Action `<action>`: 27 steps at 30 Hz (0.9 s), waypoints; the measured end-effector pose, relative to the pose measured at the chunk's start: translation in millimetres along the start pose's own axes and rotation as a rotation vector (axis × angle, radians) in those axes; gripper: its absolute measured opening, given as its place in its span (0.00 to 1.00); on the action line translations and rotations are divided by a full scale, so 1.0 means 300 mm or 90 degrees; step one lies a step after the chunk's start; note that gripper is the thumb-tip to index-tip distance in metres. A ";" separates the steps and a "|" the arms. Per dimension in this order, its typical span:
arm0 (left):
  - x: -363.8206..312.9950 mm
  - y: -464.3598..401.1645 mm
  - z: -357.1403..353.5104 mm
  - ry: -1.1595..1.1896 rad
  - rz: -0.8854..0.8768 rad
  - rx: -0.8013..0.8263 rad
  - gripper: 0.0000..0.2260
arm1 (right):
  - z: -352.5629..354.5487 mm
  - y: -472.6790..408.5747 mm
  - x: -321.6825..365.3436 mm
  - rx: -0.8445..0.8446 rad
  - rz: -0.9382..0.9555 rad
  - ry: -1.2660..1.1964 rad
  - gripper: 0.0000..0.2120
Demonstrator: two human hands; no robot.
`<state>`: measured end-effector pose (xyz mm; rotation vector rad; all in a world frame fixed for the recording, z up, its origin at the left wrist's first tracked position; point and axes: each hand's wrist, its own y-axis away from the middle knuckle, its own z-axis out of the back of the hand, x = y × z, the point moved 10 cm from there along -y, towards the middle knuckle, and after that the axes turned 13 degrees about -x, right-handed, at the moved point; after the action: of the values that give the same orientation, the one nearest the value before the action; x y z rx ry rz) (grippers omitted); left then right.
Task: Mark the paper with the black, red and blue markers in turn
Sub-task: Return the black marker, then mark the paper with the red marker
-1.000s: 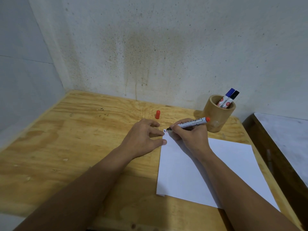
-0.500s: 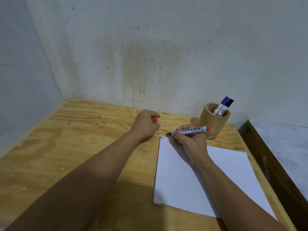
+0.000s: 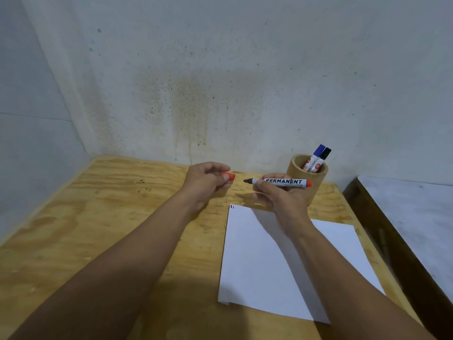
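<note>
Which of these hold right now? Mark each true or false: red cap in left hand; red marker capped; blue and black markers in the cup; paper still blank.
1. The left hand holds the red cap: true.
2. The red marker in the right hand is capped: false, its tip is bare.
3. The blue marker and black marker stand in the wooden cup: true.
4. The paper is blank: false, small marks sit at its far left corner.

Plywood table point(image 3: 117, 217) set in a corner — pale stained wall point(image 3: 220, 82) behind, dark-framed grey surface point(image 3: 411, 212) alongside.
</note>
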<state>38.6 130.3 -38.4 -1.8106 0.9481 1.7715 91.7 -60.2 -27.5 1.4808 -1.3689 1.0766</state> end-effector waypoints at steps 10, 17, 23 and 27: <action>-0.057 0.081 -0.104 0.062 0.022 0.119 0.06 | 0.028 -0.006 0.167 -0.007 0.130 0.054 0.11; -0.083 0.139 -0.180 0.067 0.008 0.169 0.04 | 0.075 0.008 0.232 0.020 0.157 0.115 0.12; -0.115 0.173 -0.246 0.092 -0.010 0.158 0.03 | 0.135 -0.008 0.270 0.030 0.128 0.096 0.14; -0.138 0.215 -0.341 0.074 -0.054 0.179 0.03 | 0.168 -0.035 0.268 0.014 0.075 0.093 0.11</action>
<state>64.4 20.1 21.5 -1.7584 1.0878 1.4162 108.1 -130.8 34.8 1.3222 -1.3590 1.2524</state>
